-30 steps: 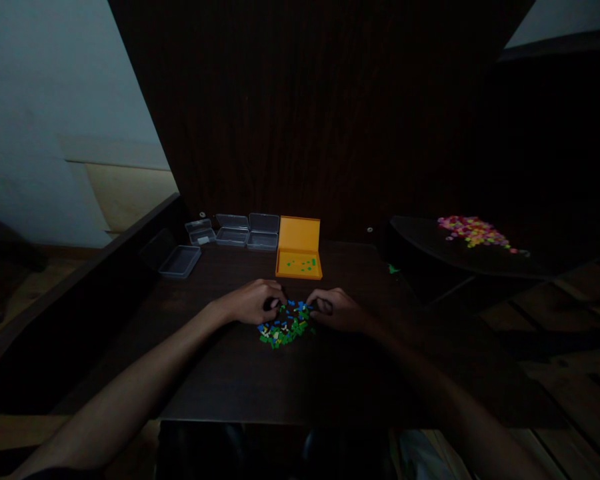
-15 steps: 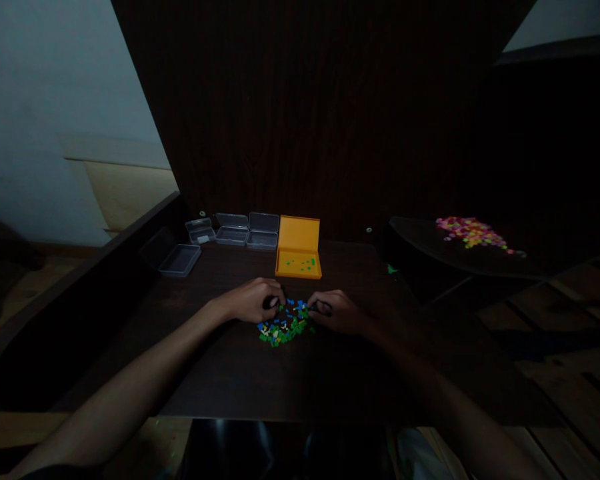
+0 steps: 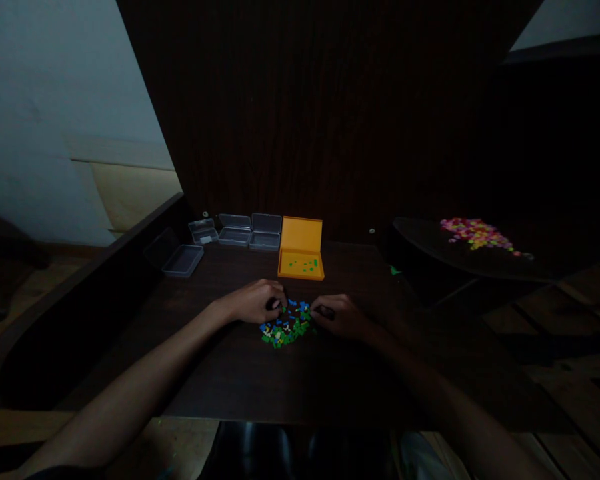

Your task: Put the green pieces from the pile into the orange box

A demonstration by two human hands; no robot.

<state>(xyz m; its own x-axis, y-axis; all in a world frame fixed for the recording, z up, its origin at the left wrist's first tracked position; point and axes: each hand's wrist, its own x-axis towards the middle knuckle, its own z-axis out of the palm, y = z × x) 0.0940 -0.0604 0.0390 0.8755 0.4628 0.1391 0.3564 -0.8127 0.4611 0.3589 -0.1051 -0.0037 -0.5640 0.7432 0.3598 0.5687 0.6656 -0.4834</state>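
Observation:
A loose heap of small plastic pieces [image 3: 286, 332], green, blue, white and yellow, lies on the dark table between my hands. My left hand [image 3: 260, 301] rests at the heap's upper left, with fingers curled and the thumb near the index finger. Close to those fingertips is a small green piece [image 3: 283, 309]; whether they grip it is unclear. My right hand [image 3: 341, 315] is at the heap's right edge, thumb and index fingertips together beside blue and green pieces. Anything in that pinch is too small and dark to make out.
Beyond the heap stands an open yellow box [image 3: 301, 275] with several green pieces inside. Clear lidded boxes [image 3: 235, 237] stand open left of it, another clear box [image 3: 183, 261] nearer the table's left side panel [image 3: 87, 287]. Pink and yellow pieces [image 3: 480, 235] cover part of a right-hand surface [image 3: 430, 257].
The whole scene sits slightly further right in the picture. Both hands stay at the heap with nearly the same pose.

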